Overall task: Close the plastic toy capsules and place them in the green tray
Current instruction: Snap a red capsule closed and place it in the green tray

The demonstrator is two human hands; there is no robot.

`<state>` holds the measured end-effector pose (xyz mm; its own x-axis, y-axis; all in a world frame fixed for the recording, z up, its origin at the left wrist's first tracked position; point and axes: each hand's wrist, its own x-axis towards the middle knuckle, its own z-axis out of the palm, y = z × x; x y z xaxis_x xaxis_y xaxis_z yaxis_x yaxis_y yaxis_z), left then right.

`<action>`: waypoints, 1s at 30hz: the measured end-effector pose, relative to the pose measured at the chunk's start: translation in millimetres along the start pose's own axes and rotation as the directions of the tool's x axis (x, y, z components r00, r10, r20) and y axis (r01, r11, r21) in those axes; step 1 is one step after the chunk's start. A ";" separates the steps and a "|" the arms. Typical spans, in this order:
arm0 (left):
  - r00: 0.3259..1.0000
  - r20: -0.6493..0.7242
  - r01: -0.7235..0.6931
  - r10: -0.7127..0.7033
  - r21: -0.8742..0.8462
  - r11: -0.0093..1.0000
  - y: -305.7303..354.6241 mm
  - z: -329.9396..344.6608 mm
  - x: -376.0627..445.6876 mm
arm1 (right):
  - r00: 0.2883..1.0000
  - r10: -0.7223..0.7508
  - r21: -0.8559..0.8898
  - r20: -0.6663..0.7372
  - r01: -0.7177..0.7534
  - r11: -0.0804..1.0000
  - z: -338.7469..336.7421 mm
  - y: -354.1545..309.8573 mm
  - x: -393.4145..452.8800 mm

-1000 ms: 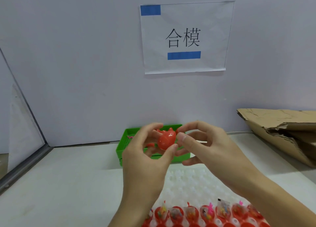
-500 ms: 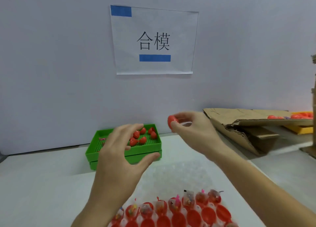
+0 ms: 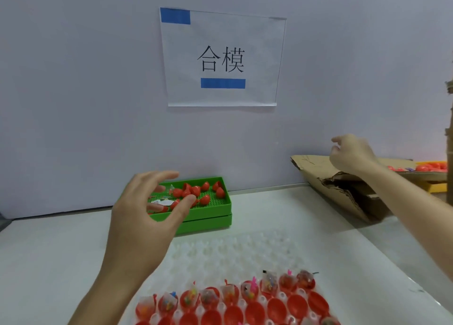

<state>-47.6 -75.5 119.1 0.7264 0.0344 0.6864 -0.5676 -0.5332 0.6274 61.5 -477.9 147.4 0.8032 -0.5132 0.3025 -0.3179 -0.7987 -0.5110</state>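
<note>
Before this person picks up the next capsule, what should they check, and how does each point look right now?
1. Left hand free: ok, fingers spread and holding nothing, in front of the green tray.
2. Right hand free: cannot tell, fingers loosely curled above the cardboard, facing away.
3. Room in the tray: ok, red capsules cover only part of its floor.
4. Filled capsule halves ready: ok, a row sits in the white blister tray.
5. Empty red halves to cap them: ok, in the row nearer the person.
</note>
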 end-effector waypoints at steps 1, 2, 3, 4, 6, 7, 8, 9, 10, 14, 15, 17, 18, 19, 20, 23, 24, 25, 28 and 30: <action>1.000 0.000 0.000 0.000 0.005 1.000 -2.2 -0.4 0.1 | 0.998 -0.055 0.061 -0.031 0.057 0.997 0.9 -5.6 -12.3; 1.000 0.004 0.001 -0.001 0.008 1.000 -4.1 -0.5 0.4 | 0.989 -0.128 0.123 -0.069 0.136 0.983 2.0 -13.0 -27.1; 1.000 0.014 0.003 -0.003 0.009 1.000 -5.4 -0.5 0.1 | 0.972 -0.204 0.179 -0.113 0.222 0.958 2.6 -21.7 -44.0; 0.999 0.034 0.009 -0.009 0.010 1.000 -6.3 -0.4 -0.1 | 0.952 -0.267 0.229 -0.147 0.296 0.928 2.5 -31.0 -61.7; 0.993 0.108 0.037 -0.038 0.010 0.999 -6.4 -0.7 -0.9 | 0.926 -0.369 0.321 -0.087 0.376 0.869 2.0 -47.1 -95.1; 0.986 0.157 0.048 -0.050 0.017 0.999 -5.5 -1.1 -1.2 | 0.904 -0.426 0.368 0.025 0.388 0.845 1.9 -54.4 -110.5; 0.976 0.211 0.051 -0.057 0.035 0.998 -5.1 -1.7 -1.4 | 0.859 -0.483 0.404 0.169 0.386 0.829 1.7 -61.0 -124.7; 0.962 0.267 0.047 -0.062 0.063 0.997 -5.3 -2.6 -1.2 | 0.791 -0.530 0.419 0.307 0.387 0.821 2.1 -66.7 -136.7; 0.943 0.324 0.040 -0.072 0.103 0.994 -6.7 -4.6 -0.3 | 0.715 -0.563 0.423 0.415 0.396 0.815 3.3 -72.1 -146.9; 0.764 0.575 0.103 -0.292 0.338 0.935 -24.4 -26.2 3.4 | 0.549 -0.634 0.465 0.544 0.432 0.773 9.4 -90.7 -172.7; 0.692 0.619 0.123 -0.372 0.407 0.905 -30.0 -33.0 3.0 | 0.537 -0.645 0.475 0.543 0.436 0.764 11.0 -94.2 -175.3; 0.578 0.656 0.138 -0.485 0.507 0.851 -38.9 -43.7 -0.9 | 0.528 -0.656 0.475 0.540 0.453 0.755 12.1 -98.7 -178.8; 0.549 0.657 0.140 -0.517 0.537 0.832 -41.9 -47.9 -3.2 | 0.525 -0.664 0.471 0.532 0.469 0.748 12.5 -100.2 -179.7; 0.529 0.657 0.140 -0.537 0.557 0.819 -44.2 -50.8 -4.5 | 0.523 -0.673 0.467 0.524 0.484 0.740 12.6 -101.4 -180.5; 0.510 0.660 0.143 -0.552 0.568 0.811 -45.7 -52.4 -6.0 | 0.518 -0.680 0.466 0.520 0.495 0.733 12.3 -102.2 -181.8; 0.492 0.663 0.146 -0.564 0.576 0.804 -47.5 -54.7 -7.1 | 0.503 -0.691 0.480 0.519 0.498 0.723 12.8 -103.6 -185.3; 0.504 0.656 0.146 -0.562 0.577 0.804 -48.5 -55.1 -7.1 | 0.498 -0.695 0.484 0.519 0.499 0.719 13.1 -104.1 -186.5; 0.514 0.648 0.149 -0.562 0.577 0.803 -49.9 -55.3 -7.1 | 0.494 -0.700 0.489 0.516 0.501 0.714 13.3 -104.6 -187.6; 0.514 0.647 0.142 -0.563 0.583 0.800 -54.7 -55.7 -6.6 | 0.486 -0.708 0.493 0.513 0.508 0.706 14.8 -106.2 -190.6; 0.505 0.651 0.157 -0.567 0.576 0.802 -56.6 -56.4 -5.6 | 0.483 -0.707 0.487 0.516 0.514 0.706 16.3 -106.7 -191.6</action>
<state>-41.3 2.2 100.5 0.9408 -0.2309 -0.2481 -0.1180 -0.9094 0.3988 -50.3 -289.2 130.9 0.8730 0.4790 0.0923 0.4334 -0.6748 -0.5973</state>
